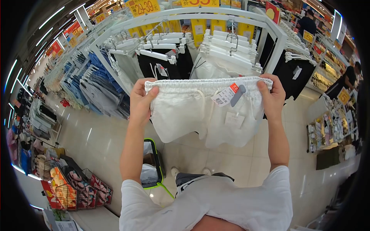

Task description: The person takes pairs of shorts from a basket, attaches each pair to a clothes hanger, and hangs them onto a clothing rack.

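Note:
White shorts (177, 111) with an elastic waistband and a drawstring hang stretched between my two hands. My left hand (142, 98) grips one end of the waistband, thumb on the near side. At the other end my right hand (273, 96) pinches the band the same way. A price tag (222, 98) with a red top and a grey security tag (238, 95) sit near the waistband on the right half. Below them shows a small white label (234, 120). Behind the shorts, white hangers (231, 57) carry more pale garments, beside black ones (165, 65).
A white rack frame (283, 38) encloses the hanging clothes. Denim garments (102, 90) hang at left. A green-rimmed shopping basket (159, 169) stands on the floor by my feet. Wire bins (77, 192) sit lower left. Two people are at the far right, one in dark clothing (307, 25).

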### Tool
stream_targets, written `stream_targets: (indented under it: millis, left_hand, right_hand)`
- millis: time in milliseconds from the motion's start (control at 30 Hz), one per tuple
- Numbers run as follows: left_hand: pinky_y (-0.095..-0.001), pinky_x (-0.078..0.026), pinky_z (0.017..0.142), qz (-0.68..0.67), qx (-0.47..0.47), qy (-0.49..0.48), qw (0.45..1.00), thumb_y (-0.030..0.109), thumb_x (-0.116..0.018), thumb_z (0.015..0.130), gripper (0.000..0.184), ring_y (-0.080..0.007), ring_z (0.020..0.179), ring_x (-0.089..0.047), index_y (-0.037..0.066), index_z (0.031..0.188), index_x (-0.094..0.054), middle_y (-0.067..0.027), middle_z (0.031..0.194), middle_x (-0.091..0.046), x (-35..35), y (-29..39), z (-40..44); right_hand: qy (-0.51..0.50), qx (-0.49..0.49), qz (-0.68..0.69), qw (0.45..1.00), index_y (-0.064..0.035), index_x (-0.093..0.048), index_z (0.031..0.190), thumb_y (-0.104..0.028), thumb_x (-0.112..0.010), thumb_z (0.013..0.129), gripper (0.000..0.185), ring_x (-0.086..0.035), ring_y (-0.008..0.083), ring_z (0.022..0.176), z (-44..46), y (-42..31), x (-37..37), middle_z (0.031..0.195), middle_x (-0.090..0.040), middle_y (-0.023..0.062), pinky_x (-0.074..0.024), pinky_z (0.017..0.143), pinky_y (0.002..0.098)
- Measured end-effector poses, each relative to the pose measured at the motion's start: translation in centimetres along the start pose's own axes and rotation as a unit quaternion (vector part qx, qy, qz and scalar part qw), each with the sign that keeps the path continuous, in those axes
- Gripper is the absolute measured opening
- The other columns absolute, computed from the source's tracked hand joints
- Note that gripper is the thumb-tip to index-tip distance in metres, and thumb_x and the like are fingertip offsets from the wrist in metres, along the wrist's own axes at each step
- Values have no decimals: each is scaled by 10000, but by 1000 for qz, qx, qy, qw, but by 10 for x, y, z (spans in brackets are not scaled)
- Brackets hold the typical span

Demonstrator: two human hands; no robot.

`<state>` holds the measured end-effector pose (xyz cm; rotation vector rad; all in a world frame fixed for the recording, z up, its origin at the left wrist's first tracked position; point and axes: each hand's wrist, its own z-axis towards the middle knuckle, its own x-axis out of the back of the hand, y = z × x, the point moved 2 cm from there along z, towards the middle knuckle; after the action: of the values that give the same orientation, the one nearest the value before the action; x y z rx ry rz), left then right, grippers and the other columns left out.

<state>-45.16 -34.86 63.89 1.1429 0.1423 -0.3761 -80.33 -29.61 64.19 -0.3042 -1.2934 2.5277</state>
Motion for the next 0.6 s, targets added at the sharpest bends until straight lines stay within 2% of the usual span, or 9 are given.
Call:
stream_targets:
  millis: [133, 200, 267, 333, 400, 533, 600]
  left_hand:
    - [-226, -462, 702, 49, -10, 31, 998, 66, -663, 814, 228, -94, 799, -583, 19, 1006, -550, -44, 907, -617, 15, -7, -1]
    - [-221, -464, 686, 108, 5, 64, 992, 69, -640, 834, 214, -96, 793, -590, 12, 1020, -550, -48, 901, -625, 23, -9, -4]
    - [-222, -472, 690, 110, 3, 78, 991, 73, -630, 844, 217, -99, 786, -596, 7, 1035, -550, -52, 897, -632, 35, -9, -7]
    - [-222, -480, 697, 36, 24, 73, 996, 76, -627, 846, 218, -102, 779, -599, 7, 1039, -552, -54, 902, -634, 46, -9, -13]
    - [-233, -485, 720, 27, 18, 82, 996, 80, -627, 848, 219, -108, 796, -599, 7, 1041, -554, -58, 915, -631, 58, -6, -19]
    - [-246, -470, 760, 19, 41, 98, 994, 111, -637, 844, 223, -106, 841, -583, 16, 1029, -557, -44, 933, -617, 90, -1, -32]
    - [-236, -457, 754, 90, 49, 119, 988, 123, -629, 850, 218, -96, 837, -572, 23, 1030, -556, -29, 926, -608, 112, 1, -42]
  right_hand:
    - [-25, -16, -19, 999, -17, -603, 953, -41, -651, 803, 160, -546, 64, 773, -13, 2, -11, 875, -607, 15, -434, 689, 192]
    - [-66, 15, -94, 993, -21, -609, 937, -28, -657, 783, 161, -548, 66, 766, -24, 0, -18, 862, -611, 17, -433, 685, 191]
    - [-77, 48, -96, 991, -23, -610, 931, -17, -662, 770, 170, -551, 69, 755, -29, -1, -30, 842, -614, 18, -435, 678, 196]
    - [-50, -3, -60, 997, -23, -609, 928, -20, -670, 768, 171, -550, 68, 746, -29, 3, -40, 830, -612, 15, -437, 672, 199]
    - [-57, -35, -19, 998, -22, -608, 928, -28, -677, 769, 173, -549, 67, 741, -28, 7, -57, 831, -612, 13, -438, 674, 198]
    - [-139, -14, -76, 987, -3, -607, 935, -34, -681, 772, 181, -556, 73, 735, -38, 15, -94, 823, -620, 24, -445, 667, 202]
    - [-214, 43, -73, 973, 2, -606, 930, -34, -680, 773, 177, -557, 75, 737, -42, 15, -120, 828, -625, 33, -448, 663, 206]
